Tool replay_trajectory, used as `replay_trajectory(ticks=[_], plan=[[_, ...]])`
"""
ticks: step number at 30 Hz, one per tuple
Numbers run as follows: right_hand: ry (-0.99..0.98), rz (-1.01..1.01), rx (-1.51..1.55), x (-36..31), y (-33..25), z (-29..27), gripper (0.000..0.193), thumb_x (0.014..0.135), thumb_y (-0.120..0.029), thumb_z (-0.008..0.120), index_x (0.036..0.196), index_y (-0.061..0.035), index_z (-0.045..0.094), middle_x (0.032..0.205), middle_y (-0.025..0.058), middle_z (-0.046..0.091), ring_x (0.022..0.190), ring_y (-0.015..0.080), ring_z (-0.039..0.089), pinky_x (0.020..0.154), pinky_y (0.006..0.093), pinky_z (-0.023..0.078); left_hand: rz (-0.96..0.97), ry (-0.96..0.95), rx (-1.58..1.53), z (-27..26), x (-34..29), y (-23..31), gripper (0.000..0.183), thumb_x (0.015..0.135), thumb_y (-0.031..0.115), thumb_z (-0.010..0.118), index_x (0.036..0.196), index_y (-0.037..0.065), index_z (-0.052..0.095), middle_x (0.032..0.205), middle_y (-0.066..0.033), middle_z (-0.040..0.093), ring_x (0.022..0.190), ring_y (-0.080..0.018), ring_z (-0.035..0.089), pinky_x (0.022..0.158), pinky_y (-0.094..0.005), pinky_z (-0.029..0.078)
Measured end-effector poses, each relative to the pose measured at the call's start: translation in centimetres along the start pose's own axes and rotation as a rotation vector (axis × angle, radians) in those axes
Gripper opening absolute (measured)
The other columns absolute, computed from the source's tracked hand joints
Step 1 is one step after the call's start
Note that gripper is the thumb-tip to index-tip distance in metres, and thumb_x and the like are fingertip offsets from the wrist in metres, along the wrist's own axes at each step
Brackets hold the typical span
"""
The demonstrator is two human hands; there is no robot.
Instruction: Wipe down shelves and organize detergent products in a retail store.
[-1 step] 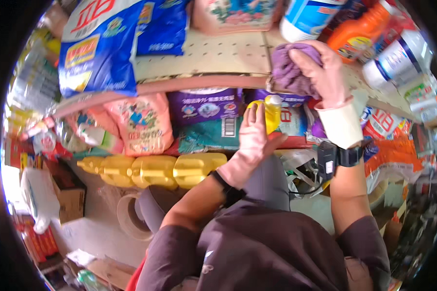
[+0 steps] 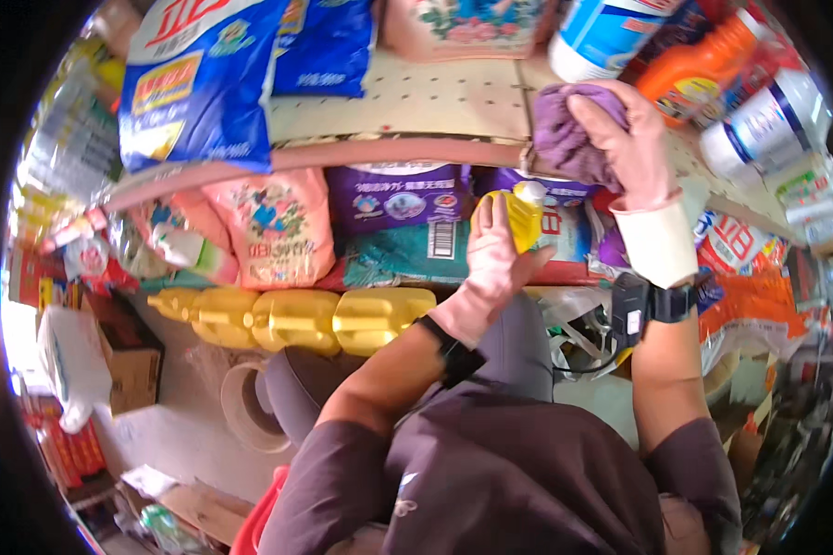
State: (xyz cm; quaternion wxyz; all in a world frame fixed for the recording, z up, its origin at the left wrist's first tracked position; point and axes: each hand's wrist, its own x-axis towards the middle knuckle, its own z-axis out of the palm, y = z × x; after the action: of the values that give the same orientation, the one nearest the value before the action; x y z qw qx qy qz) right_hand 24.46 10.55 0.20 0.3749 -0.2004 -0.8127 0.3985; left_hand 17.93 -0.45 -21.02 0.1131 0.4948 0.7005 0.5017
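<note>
So I've got my right hand bunched round a purple cloth, fingers closed, at the front edge of the upper shelf. My left hand's fingers are curled on a yellow bottle just below that edge, thumb sticking out. Kinda cramped: an orange bottle crowds the right side, and a blue bag overhangs the front edge's left.

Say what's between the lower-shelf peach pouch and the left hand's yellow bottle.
Head view: a purple package, with a teal one below it; the left hand is on the bottle.
</note>
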Motion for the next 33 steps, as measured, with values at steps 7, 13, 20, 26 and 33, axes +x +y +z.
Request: replay_trajectory(ticks=[7,13,20,26,33], plan=[[0.106,0.042,0.063,-0.6,2.4,-0.8,0.023,0.084,-0.016,0.074,0.098,0.0001,0.066,0.087,0.0003,0.067,0.079,0.0062,0.059,0.074,0.0233,0.050,-0.289,-0.074,0.097,3.8,4.4,-0.9,0.083,0.062,0.051,0.079,0.126,0.004,0.053,0.139,-0.0187,0.045,0.129,-0.0367,0.041,0.109,-0.0403,0.030],[0.052,0.018,0.175,-0.9,0.8,0.0,0.019,0.086,-0.016,0.071,0.097,-0.0004,0.066,0.087,0.0008,0.067,0.077,0.0069,0.060,0.072,0.0239,0.050,-0.386,0.161,-0.730,1.7,-0.1,-6.4,0.079,0.064,0.005,0.079,0.131,-0.001,0.038,0.113,-0.0120,0.057,0.104,-0.0226,0.058,0.091,-0.0316,0.049],[0.159,-0.054,0.131,-2.2,0.1,-0.7,0.023,0.086,-0.019,0.070,0.099,-0.0004,0.066,0.080,0.0025,0.066,0.065,0.0058,0.054,0.060,0.0218,0.045,-0.617,0.346,-0.934,-4.5,-3.6,-7.2,0.049,0.078,0.010,0.077,0.119,0.004,0.051,0.109,-0.0075,0.061,0.095,-0.0188,0.059,0.087,-0.0322,0.047],[0.411,-0.224,-0.071,-9.4,0.7,5.5,0.023,0.088,-0.010,0.065,0.109,-0.0021,0.062,0.097,0.0109,0.068,0.087,0.0213,0.065,0.077,0.0332,0.050,-0.500,0.249,-0.792,-9.8,-4.7,-5.0,0.031,0.076,0.001,0.075,0.104,0.003,0.062,0.099,-0.0027,0.066,0.084,-0.0122,0.063,0.077,-0.0271,0.050],[-0.353,-0.232,-0.105,-10.0,3.8,11.4,0.033,0.094,-0.022,0.056,0.118,0.0002,0.057,0.108,0.0161,0.064,0.101,0.0275,0.062,0.090,0.0359,0.046,-0.367,0.158,-0.638,-16.6,-4.7,6.0,0.033,0.074,0.004,0.073,0.103,0.004,0.058,0.092,-0.0005,0.061,0.084,-0.0110,0.058,0.077,-0.0267,0.048]])
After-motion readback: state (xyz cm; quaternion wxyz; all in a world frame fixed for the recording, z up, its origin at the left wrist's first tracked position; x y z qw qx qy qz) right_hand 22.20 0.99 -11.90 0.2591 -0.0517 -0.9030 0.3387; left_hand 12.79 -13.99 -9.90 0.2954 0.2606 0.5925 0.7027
